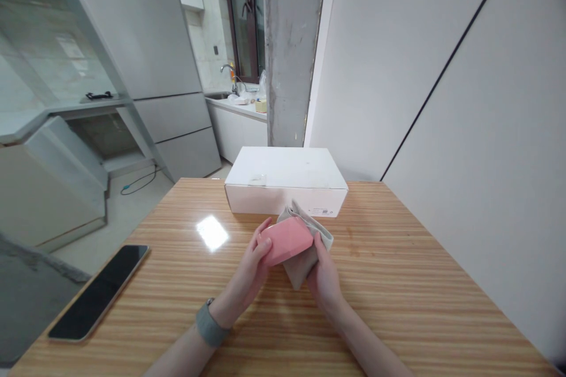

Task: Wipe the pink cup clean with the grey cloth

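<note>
pink case: a flat, rounded pink case (285, 240) held up just above the desk (398, 283), middle of the scene, right in front of the white box (285, 181)

case vs fingers: it sits between both hands. Left hand's fingers (264, 234) curl over its left end from the near side, thumb tip on the left edge. The right end goes into the grey pouch, with the right hand's fingers behind that

left hand: left hand (250, 274) is closed around the case's left end, a light wrap rather than a fist. Grey band (211, 323) on that wrist

right hand: right hand (325, 280) is closed on the grey pouch (309, 241), thumb up along its near side. Can't really tell if these fingers also touch the case, the cloth hides that bit

which way it points: long axis runs left-right, tilted a bit so the right end is higher and slightly farther away. Broad pink face looks up and toward the camera

pouch: soft grey fabric, wrapped around the right and under side of the case, a flap poking up by the box's front wall

other stuff: a dark phone (99, 293) lying flat near the left desk edge, well apart from the hands. Fridge (145, 59) and a sink tap (227, 70) far off on the left
</note>
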`<state>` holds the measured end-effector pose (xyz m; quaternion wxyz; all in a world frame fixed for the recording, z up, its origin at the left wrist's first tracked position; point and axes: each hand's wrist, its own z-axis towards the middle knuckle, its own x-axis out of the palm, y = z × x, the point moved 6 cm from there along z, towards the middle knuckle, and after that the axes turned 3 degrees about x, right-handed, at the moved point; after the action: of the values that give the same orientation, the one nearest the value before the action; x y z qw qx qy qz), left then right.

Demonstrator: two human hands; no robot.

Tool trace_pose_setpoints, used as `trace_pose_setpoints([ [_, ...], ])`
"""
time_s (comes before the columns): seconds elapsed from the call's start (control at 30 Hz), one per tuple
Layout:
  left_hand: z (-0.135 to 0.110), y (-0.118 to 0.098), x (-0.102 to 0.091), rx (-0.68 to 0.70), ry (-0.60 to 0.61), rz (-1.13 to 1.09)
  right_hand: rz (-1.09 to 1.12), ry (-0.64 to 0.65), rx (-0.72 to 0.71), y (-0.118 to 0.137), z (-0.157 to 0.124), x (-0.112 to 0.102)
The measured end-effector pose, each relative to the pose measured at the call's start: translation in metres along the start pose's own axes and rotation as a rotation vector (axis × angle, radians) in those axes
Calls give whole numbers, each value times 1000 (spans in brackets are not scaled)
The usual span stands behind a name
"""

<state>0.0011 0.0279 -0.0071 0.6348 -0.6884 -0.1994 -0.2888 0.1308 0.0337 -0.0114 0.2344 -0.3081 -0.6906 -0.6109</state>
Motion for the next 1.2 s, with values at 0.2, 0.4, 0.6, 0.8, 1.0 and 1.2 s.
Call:
trace_pose_setpoints([
  [0.2,0,2,-1,-26,-8,22,-68,-36,-26,2,6,-11],
  [0.4,-1,-2,-1,9,-63,88,-147,-10,-120,9,3,-9],
  [0.6,3,0,-11,25,-93,135,-310,101,-188,9,-12,2],
  [0.8,8,10,-12,-109,-85,-28,-192,-60,-123,4,1,-14],
  [1.0,8,9,-1,-144,139,-45,-99,-178,-45,11,18,-31],
  [1.2,4,8,3,-46,185,17,18,-132,-24,21,7,-11],
])
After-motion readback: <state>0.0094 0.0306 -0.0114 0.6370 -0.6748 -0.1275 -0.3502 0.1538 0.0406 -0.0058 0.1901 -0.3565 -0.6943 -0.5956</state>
